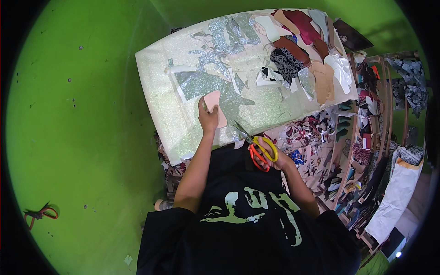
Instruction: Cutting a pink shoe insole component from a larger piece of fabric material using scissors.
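Note:
My left hand (208, 118) grips a flat pink insole-shaped piece (216, 109) at its left edge, thumb across its face. Under and beyond the piece lies a ragged silvery-green glitter sheet (197, 85) on the white table (157, 96). My right hand (271, 158) is wrapped around the handles of a pair of scissors (269, 149), one handle yellow and one orange. The blades point up and left toward the table's near edge, slightly apart. Between the blade tips and the pink piece there is a small gap.
Insole-shaped pieces in brown, tan (323, 75), white (340, 71) and dark red (303, 28) lie at the table's far right. Scraps (305, 137) cover the floor below. A wooden rack (387, 105) with material stands right. Other scissors (42, 213) hang on the green wall (87, 137).

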`<state>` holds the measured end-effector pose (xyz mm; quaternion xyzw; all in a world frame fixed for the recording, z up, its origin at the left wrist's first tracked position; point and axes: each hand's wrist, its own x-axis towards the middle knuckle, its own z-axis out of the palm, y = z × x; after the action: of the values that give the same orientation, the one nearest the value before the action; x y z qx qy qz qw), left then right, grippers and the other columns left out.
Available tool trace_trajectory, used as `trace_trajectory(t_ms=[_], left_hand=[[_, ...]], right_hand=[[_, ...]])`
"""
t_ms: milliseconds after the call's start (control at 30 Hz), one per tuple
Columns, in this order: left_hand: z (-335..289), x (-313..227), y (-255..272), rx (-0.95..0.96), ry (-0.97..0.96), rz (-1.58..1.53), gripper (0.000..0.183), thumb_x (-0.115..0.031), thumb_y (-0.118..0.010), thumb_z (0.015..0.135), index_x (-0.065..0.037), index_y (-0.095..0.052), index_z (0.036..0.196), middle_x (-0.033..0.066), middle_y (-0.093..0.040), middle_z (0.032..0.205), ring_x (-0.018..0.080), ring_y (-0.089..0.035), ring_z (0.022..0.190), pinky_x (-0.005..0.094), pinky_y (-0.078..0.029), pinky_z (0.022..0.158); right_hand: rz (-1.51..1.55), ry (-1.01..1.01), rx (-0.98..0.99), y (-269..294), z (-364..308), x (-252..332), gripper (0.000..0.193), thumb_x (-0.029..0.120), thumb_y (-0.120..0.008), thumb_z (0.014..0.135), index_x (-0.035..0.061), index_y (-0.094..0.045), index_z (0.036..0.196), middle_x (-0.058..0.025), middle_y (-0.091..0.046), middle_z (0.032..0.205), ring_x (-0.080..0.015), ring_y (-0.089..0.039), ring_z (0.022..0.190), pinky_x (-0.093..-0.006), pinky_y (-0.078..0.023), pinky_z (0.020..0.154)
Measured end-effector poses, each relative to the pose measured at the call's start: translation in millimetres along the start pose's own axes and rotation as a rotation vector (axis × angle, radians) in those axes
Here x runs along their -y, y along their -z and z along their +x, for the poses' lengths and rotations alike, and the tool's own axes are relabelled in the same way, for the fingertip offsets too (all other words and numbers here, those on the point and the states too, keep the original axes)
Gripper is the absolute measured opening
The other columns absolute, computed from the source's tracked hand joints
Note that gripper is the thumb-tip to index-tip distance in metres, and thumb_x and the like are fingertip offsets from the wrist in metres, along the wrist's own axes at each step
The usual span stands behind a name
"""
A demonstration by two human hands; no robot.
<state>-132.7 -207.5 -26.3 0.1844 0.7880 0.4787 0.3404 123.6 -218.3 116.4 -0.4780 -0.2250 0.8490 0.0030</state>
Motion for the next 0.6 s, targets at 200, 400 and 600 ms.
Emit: trace_trajectory(t_ms=[200, 400, 600], left_hand=[[5, 0, 6, 0.097, 0.012, 0.087, 0.067, -0.009, -0.069, 0.088, -0.008, -0.04, 0.148, 0.0208, -0.07, 0.109, 0.0254, -0.071, 0.09, 0.0339, -0.054, 0.079], [3, 10, -1, 0.028, -0.036, 0.062, 0.056, -0.007, -0.066, 0.09, -0.01, -0.047, 0.142, 0.0197, -0.07, 0.11, 0.0273, -0.07, 0.094, 0.0355, -0.052, 0.084], [0, 12, -3, 0.107, -0.164, 0.12, 0.031, -0.005, -0.062, 0.092, -0.008, -0.062, 0.123, 0.0195, -0.068, 0.113, 0.0299, -0.067, 0.102, 0.0368, -0.049, 0.088]], right_hand=[[-0.017, -0.014, -0.015, -1, 6, 0, 0.058, 0.068, -0.055, 0.089, 0.0103, -0.056, 0.094, -0.0015, -0.057, 0.067, -0.0098, -0.055, 0.05, -0.0212, -0.042, 0.04], [-0.042, -0.004, -0.033, -10, 9, 2, 0.061, 0.07, -0.056, 0.087, 0.0101, -0.056, 0.095, -0.0013, -0.057, 0.066, -0.0096, -0.055, 0.049, -0.0214, -0.043, 0.04], [-0.025, 0.004, -0.055, -25, 16, 1, 0.062, 0.071, -0.055, 0.087, 0.0096, -0.054, 0.096, -0.0021, -0.055, 0.064, -0.0103, -0.055, 0.048, -0.0219, -0.044, 0.041]])
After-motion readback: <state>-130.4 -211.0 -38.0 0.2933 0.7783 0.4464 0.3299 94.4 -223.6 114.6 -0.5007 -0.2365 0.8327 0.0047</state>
